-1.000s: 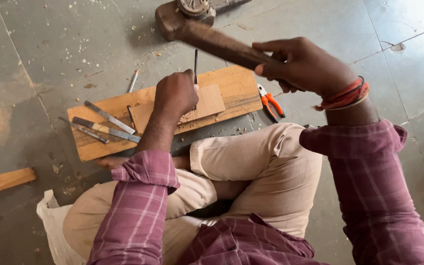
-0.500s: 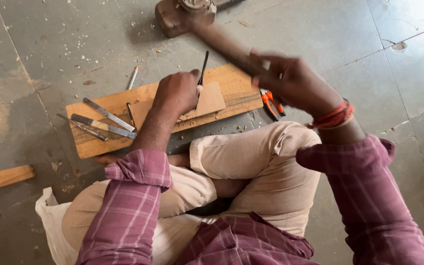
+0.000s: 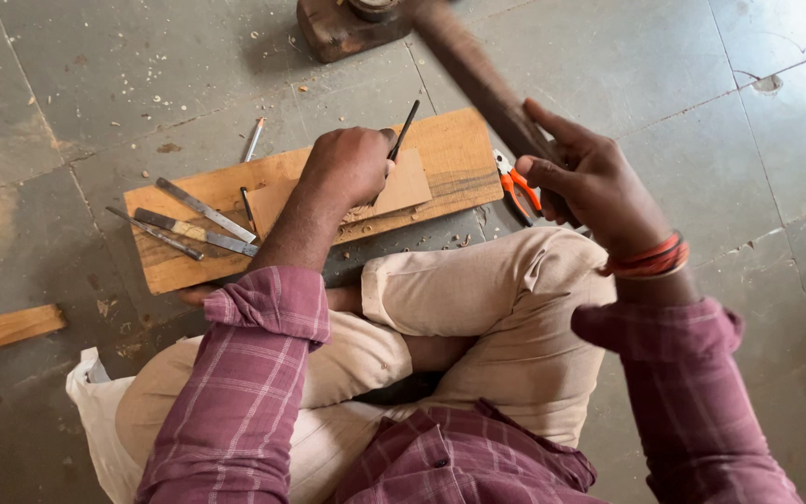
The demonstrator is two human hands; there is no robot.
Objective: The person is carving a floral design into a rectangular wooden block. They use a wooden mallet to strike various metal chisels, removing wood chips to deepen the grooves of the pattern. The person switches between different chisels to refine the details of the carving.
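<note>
From the head camera, the left hand [image 3: 352, 166] is clenched around a thin dark chisel [image 3: 406, 129], its tip set on a small thin wooden piece [image 3: 401, 189] lying near the middle of a long wooden board [image 3: 450, 154] on the floor. The right hand [image 3: 590, 177] is closed on the handle of a mallet [image 3: 478, 79], raised and blurred above the board's right end. To strike well, I judge the chisel should be held steady at its tilt and hit squarely on top. The small piece is pale, flat, with shavings beside it. Flat chisels [image 3: 200, 229] lie at the board's left end; orange-handled pliers [image 3: 518, 187] sit off its right edge.
</note>
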